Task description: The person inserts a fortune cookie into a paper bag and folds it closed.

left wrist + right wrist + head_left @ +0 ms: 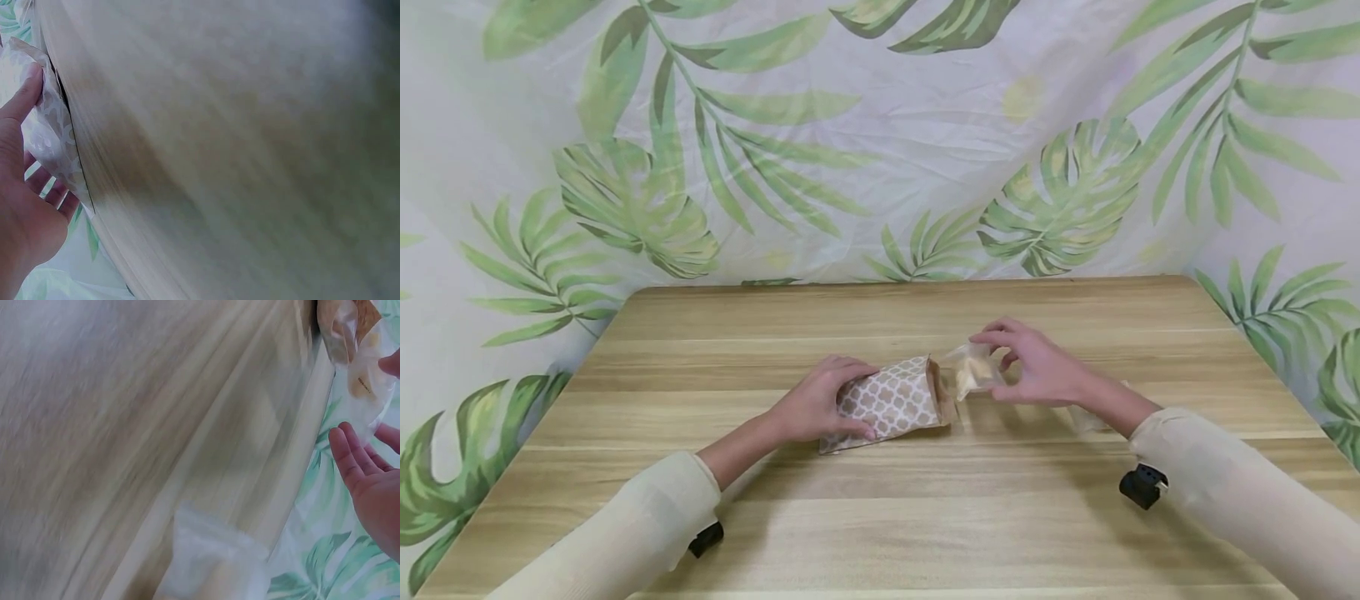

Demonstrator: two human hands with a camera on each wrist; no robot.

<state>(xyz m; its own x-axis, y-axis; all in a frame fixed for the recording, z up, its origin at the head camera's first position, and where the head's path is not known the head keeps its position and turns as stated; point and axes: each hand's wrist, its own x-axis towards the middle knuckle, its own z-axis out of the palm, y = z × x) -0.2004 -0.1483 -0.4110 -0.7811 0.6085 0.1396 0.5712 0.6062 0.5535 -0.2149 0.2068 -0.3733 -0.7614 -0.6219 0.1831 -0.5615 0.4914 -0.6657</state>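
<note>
My left hand (817, 406) grips a paper bag (897, 400) with a brown and white lattice print, thumb on the near side and fingers over the far side. The bag lies tilted low over the table, its open mouth facing right. At that mouth, my right hand (1043, 367) pinches a small clear plastic packet (974, 373) with pale yellowish contents. Dark print shows on this packet in the right wrist view, where the bag's brown inside (367, 319) is just beyond it. The left wrist view shows the left thumb (28, 94) pressed on the bag's side.
Another clear plastic packet (215, 559) lies on the wooden table (880, 517), partly hidden under the right forearm in the head view (1088, 419). A leaf-printed cloth (917, 167) hangs behind the table's back edge. Black wrist devices (1142, 486) sit under both sleeves.
</note>
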